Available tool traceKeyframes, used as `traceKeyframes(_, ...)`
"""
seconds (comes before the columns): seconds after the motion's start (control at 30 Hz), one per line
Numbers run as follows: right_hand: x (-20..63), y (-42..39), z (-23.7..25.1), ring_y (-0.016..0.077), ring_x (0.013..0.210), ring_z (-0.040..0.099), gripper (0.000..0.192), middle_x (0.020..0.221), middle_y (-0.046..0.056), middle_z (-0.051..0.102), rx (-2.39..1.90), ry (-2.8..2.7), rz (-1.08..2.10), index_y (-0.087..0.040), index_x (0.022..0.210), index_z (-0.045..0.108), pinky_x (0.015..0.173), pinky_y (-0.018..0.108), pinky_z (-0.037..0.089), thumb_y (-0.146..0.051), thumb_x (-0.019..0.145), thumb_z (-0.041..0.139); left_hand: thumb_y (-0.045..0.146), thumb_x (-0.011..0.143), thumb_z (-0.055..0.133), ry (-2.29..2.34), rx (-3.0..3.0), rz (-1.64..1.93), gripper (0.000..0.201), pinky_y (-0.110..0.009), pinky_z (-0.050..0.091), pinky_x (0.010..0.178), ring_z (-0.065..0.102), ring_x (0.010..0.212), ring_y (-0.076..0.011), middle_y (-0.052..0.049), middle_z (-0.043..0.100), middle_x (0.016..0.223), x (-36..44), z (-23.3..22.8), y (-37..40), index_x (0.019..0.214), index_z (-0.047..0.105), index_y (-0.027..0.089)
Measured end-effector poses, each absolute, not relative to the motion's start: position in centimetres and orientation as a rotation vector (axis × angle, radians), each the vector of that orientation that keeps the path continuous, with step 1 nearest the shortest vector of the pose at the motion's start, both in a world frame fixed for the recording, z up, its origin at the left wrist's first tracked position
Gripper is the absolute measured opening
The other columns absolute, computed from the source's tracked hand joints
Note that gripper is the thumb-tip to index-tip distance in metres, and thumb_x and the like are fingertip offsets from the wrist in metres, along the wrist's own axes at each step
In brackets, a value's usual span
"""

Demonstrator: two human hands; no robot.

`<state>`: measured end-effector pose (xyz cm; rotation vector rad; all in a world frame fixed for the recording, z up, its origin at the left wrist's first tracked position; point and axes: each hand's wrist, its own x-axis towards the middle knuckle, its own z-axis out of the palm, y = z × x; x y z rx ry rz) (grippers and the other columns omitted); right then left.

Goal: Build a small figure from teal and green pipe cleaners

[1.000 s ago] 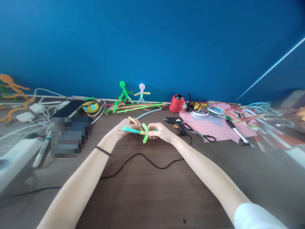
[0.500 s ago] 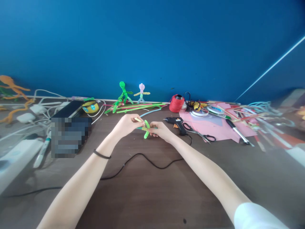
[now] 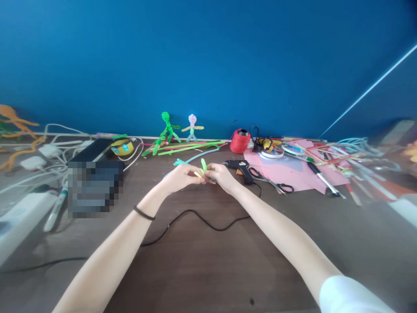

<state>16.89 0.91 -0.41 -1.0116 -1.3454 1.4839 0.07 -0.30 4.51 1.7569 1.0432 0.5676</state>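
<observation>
Both hands meet over the middle of the table, closed around a small pipe cleaner piece. A bright green pipe cleaner (image 3: 203, 164) sticks up between the fingertips, and a pale yellow pipe cleaner end (image 3: 197, 174) pokes out beside it. My left hand (image 3: 183, 177) pinches the yellow part from the left. From the right, my right hand (image 3: 221, 176) grips the same piece, with a bit of teal showing under its fingers. Much of the piece is hidden by the fingers. Behind my left hand, light blue pipe cleaners (image 3: 180, 162) show on the table.
A green pipe cleaner figure (image 3: 167, 126) and a pink-headed figure (image 3: 192, 127) stand by the wall. Rightward are red thread (image 3: 240, 141), a glue gun (image 3: 241, 167), scissors (image 3: 272, 181) and pink paper (image 3: 302, 176). A black cord (image 3: 195, 214) crosses the table; chargers (image 3: 34, 162) lie left.
My hands have drawn closer together, and the left has moved right and slightly down. The green pipe cleaner has turned, and less of it shows between the fingers.
</observation>
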Motion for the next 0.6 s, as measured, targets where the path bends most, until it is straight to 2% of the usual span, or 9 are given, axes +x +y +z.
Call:
traceKeyframes(0.13,17.0,0.9,-0.2,0.0064,0.044,0.043,0.021,0.05,-0.004,0.052,-0.965,-1.285,1.532,-0.014,0.063,0.052,0.041,0.021,0.025,-0.03,0.059,0.064,0.028,0.06,0.069,0.981,1.603,0.555,0.021,-0.029,0.047,0.077,0.062,0.087,-0.019,-0.006,0.07,0.089,-0.4,4.3,0.1,0.078,0.07,0.018)
traceKeyframes(0.4,17.2,0.7,0.4,0.0065,0.044,0.042,0.023,0.051,-0.003,0.052,-0.956,-1.234,1.595,-0.015,0.065,0.053,0.043,0.021,0.025,-0.03,0.058,0.067,0.029,0.057,0.073,1.02,1.412,0.63,0.023,-0.03,0.045,0.072,0.061,0.078,-0.0177,-0.006,0.068,0.077,-1.4,3.5,0.5,0.075,0.068,0.015)
traceKeyframes(0.6,17.1,0.2,0.9,0.0062,0.045,0.043,0.023,0.052,-0.003,0.054,-0.854,-1.283,1.68,-0.014,0.066,0.053,0.044,0.021,0.025,-0.03,0.06,0.069,0.03,0.051,0.075,1.023,1.277,0.739,0.026,-0.027,0.043,0.061,0.055,0.063,-0.0128,-0.004,0.064,0.068,-1.5,2.4,0.9,0.069,0.067,0.014)
